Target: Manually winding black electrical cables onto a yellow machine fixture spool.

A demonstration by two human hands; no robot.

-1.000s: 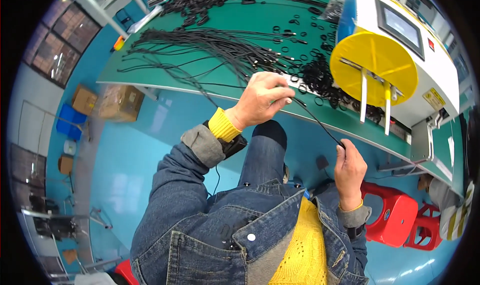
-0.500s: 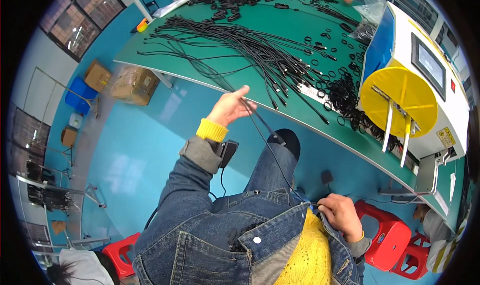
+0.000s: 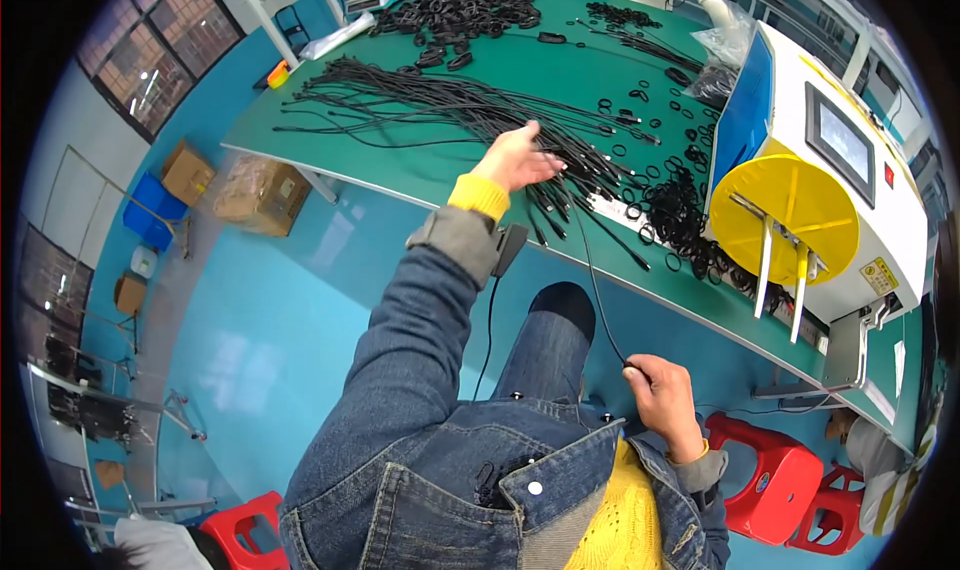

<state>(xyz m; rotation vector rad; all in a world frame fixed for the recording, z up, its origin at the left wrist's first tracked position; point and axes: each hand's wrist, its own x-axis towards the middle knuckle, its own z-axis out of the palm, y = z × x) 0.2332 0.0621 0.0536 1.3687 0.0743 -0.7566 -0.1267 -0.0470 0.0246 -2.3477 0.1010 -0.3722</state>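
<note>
My left hand (image 3: pixel 518 160) reaches over the near edge of the green table, its fingers stretched out and apart. It is beside the connector ends of a long heap of black cables (image 3: pixel 430 95), and I see nothing gripped in it. My right hand (image 3: pixel 664 398), lower and to the right in front of my jacket, is closed with thumb and fingers pinching a thin black cable (image 3: pixel 590 270). From there the cable curves up to the table edge, where its upper end is lost among the heap near my left fingers.
The green table (image 3: pixel 370 175) carries loose black rings (image 3: pixel 690 195) and a pile of coiled black cables (image 3: pixel 455 15). At the right stands a white machine (image 3: pixel 870 230) with a yellow disc and two prongs. Red stools (image 3: pixel 770 480) are to my right. Across the table is another person's sleeve (image 3: pixel 705 0).
My left hand has moved up and right, from below the table edge to the cable heap; cables hanging by it no longer hang there. My right hand has risen slightly, still pinching the cable.
</note>
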